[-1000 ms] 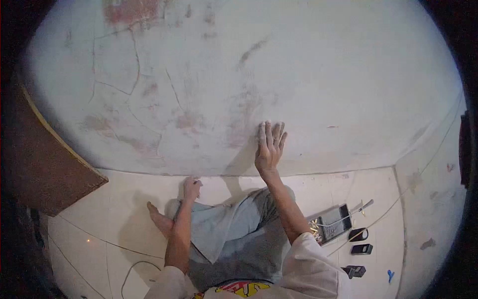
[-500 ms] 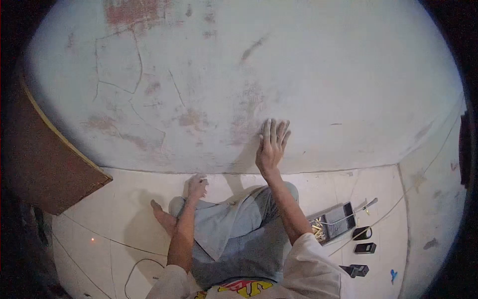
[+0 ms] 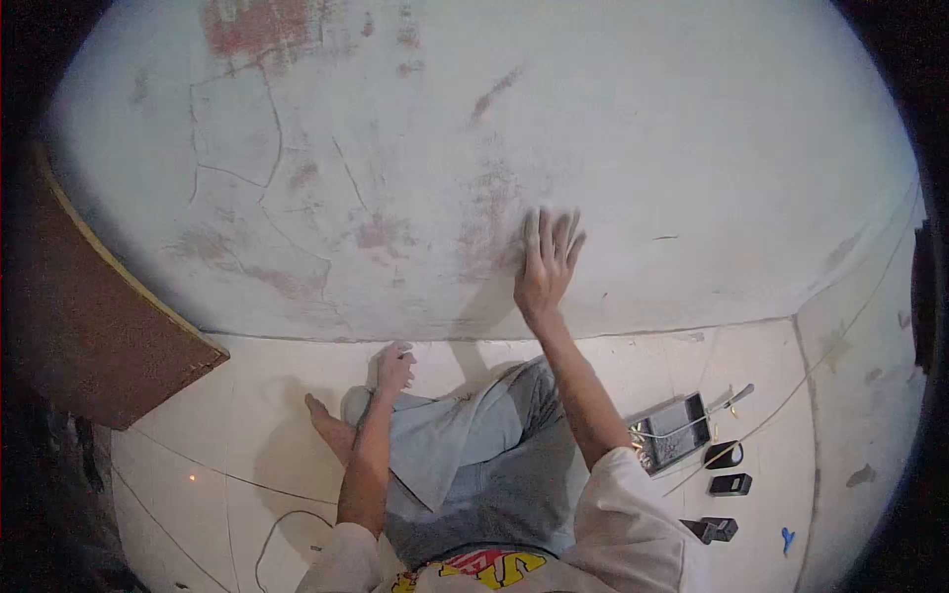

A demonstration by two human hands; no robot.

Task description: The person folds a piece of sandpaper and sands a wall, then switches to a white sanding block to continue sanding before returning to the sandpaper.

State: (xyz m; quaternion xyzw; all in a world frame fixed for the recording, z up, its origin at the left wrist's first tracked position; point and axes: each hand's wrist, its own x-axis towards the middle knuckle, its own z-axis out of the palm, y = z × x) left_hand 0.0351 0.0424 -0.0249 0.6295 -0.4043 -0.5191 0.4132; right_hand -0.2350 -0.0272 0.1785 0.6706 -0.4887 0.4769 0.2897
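Note:
My right hand [image 3: 547, 262] lies against the whitish wall [image 3: 692, 128], fingers stretched and a little apart, fingertips pointing up. Whatever may lie under its palm is hidden. Around it the wall carries reddish-brown scuffed patches [image 3: 489, 212] and thin cracks. Lower and to the left, my left hand [image 3: 396, 368] hovers or rests near my bent knee, close to the foot of the wall. Its fingers are loosely curled with gaps between them, and nothing shows in them.
On the pale tiled floor to the right stands a black tray [image 3: 697, 435] with small brass-coloured pieces. Beside it are a black roll [image 3: 724, 455], a black block [image 3: 730, 484] and a small blue item [image 3: 788, 540]. A brown board [image 3: 109, 316] leans at left. Thin cables cross the floor.
My right hand has slid a little upward along the wall, its fingers slightly more spread. My left hand has stayed near the knee. The view has shifted slightly.

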